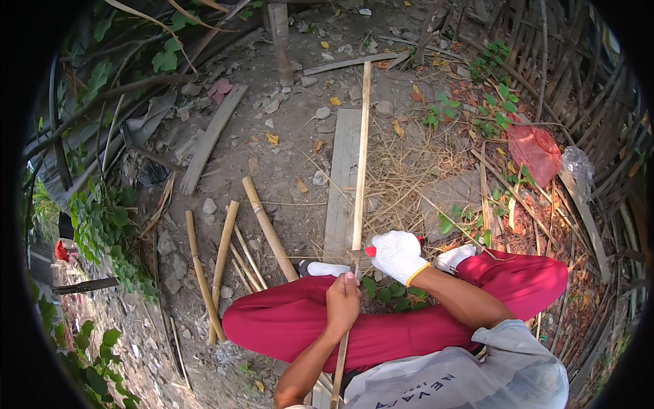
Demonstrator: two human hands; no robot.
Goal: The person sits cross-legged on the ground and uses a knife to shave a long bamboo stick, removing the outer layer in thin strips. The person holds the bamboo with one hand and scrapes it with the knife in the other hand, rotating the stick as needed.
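Note:
A long, narrow bamboo strip (361, 163) runs from the far ground back past my lap. My bare left hand (342, 301) is closed around it near my crossed legs, the thumb lying along it. Just beyond, my right hand (396, 256), in a white knitted glove with a yellow cuff edge, is closed on a red-handled tool (370, 251). Red shows at both sides of that fist. A short dark part of the tool meets the strip; its full shape is hidden by the glove.
A grey plank (343, 177) lies flat under the strip. Bamboo poles (267, 225) lie left of my legs. Dry shavings (402, 170) cover the ground on the right, near a red plastic bag (533, 153). A stick fence (572, 75) borders the right side; another board (214, 138) lies farther left.

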